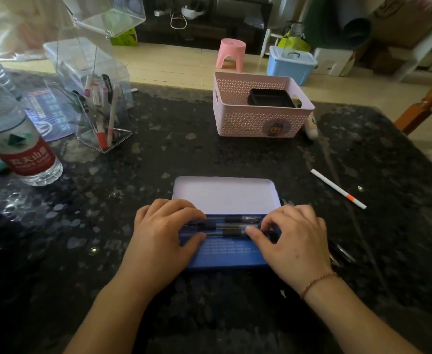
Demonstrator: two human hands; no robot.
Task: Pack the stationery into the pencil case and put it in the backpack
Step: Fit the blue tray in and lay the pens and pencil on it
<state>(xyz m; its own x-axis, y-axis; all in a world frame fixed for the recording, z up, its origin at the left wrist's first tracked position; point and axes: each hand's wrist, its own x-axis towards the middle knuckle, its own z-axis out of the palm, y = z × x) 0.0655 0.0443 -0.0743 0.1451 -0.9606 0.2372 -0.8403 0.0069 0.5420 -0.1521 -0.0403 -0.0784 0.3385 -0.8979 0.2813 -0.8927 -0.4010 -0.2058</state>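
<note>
- Head view, nearest: both hands rest on the open blue metal pencil case [225, 254], which lies flat on the dark speckled stone desk [158, 154] with its pale lid [225, 194] folded back away from the person.
- Left hand [162, 235]: fingers curled over the left ends of the clear-barrelled black-grip pens [231, 227] lying in the tray; thumb pressed at the tray's near side. It appears to pinch or steady them.
- Right hand [293, 241]: fingers bent, fingertips and thumb nipping the pens' right ends.
- Judgement: pens are being aligned in the far half of the tray; packing is under way, closing not yet done.
- Risk: a pen seated askew or riding on another would stop the lid shutting flat; forcing it could pinch a finger or spring the pens out.
- Risk: pressing on the near edge could tip or slide the case on the glossy desk.
- Right of the case: dark pens [342, 251], faint against the surface, lie near the right wrist and are easily overlooked or swept off.
- Farther right: a white pen with an orange band [337, 189] lies apart, still unpacked.
- Far left: a clear acrylic pen holder [102, 118] and a plastic water bottle with a red label [23, 149]; a careless reach could knock them.
- Far centre: a pink perforated plastic basket [261, 118].
- No backpack is in view.
</note>
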